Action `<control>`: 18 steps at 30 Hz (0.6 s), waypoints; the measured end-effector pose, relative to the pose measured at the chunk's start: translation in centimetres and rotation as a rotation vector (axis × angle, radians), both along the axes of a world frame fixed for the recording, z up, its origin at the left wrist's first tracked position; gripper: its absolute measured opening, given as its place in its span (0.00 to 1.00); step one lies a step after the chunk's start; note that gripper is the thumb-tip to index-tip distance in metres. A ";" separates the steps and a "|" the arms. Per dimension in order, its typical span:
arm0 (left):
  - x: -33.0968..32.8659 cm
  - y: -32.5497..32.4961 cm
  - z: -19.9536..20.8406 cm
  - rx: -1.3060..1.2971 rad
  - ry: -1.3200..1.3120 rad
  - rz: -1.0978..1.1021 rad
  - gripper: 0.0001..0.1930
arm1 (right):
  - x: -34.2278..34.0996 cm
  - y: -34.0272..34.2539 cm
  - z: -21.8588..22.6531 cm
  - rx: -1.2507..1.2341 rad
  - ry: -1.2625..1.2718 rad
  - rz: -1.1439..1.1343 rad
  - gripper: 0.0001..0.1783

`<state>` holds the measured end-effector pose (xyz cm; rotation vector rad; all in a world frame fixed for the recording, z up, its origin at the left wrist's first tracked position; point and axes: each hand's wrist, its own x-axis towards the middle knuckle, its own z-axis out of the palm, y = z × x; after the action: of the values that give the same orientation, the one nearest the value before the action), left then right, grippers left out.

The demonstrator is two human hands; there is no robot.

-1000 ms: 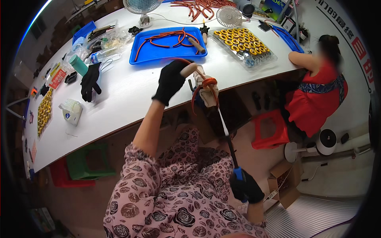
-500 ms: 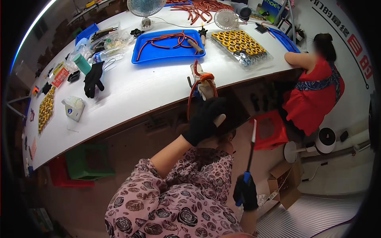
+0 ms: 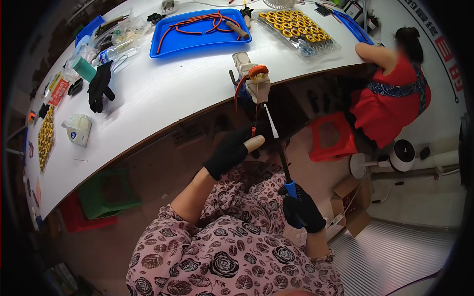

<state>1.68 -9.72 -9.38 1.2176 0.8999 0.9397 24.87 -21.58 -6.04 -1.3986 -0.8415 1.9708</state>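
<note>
A small pale clamp (image 3: 258,90) at the table edge carries an orange-red ring of cable (image 3: 257,71). From there a thin copper-coloured wire (image 3: 256,111) runs down, taut, to a short orange-red piece (image 3: 254,131) by my left hand. My left hand (image 3: 228,154) wears a black glove with the thumb bare, its fingers closed on the wire; the grip itself is partly hidden. In my right hand (image 3: 303,209), also black-gloved, is a long tool (image 3: 285,163) with a blue handle, dark shaft and pale narrow tip. The tip points up, close below the clamp.
On the white table lie a blue tray (image 3: 197,47) with orange-red cables and a wooden-handled tool, a clear pack of yellow rings (image 3: 296,27), a black glove (image 3: 101,88) and tissues (image 3: 77,129). Another person in red (image 3: 395,91) sits right, near a red stool (image 3: 332,137).
My left hand has drawn back from the clamp toward me, and the wire now stretches between them. My right hand has brought the tool up and left, near the clamp. The view has tilted downward.
</note>
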 end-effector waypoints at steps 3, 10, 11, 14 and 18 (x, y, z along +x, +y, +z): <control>0.2 0.1 -0.5 0.124 0.195 0.018 0.12 | 0.0 0.3 0.1 0.004 -0.022 -0.007 0.11; 0.9 -0.5 0.1 0.243 0.451 0.130 0.12 | -0.2 1.0 0.2 -0.014 0.000 0.022 0.11; 0.9 -0.7 0.1 0.245 0.449 0.133 0.12 | 0.0 0.8 0.1 -0.040 0.071 0.010 0.11; 1.0 -0.3 0.1 0.284 0.471 0.128 0.12 | 0.3 0.3 -0.6 -0.048 0.129 -0.031 0.11; 1.2 0.2 -0.8 0.395 0.250 0.192 0.12 | -1.3 1.7 0.0 0.046 0.023 -0.079 0.11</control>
<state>2.85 -9.55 -10.14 1.6337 1.0751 1.1738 23.61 -19.93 -6.08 -1.3603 -0.8041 1.8928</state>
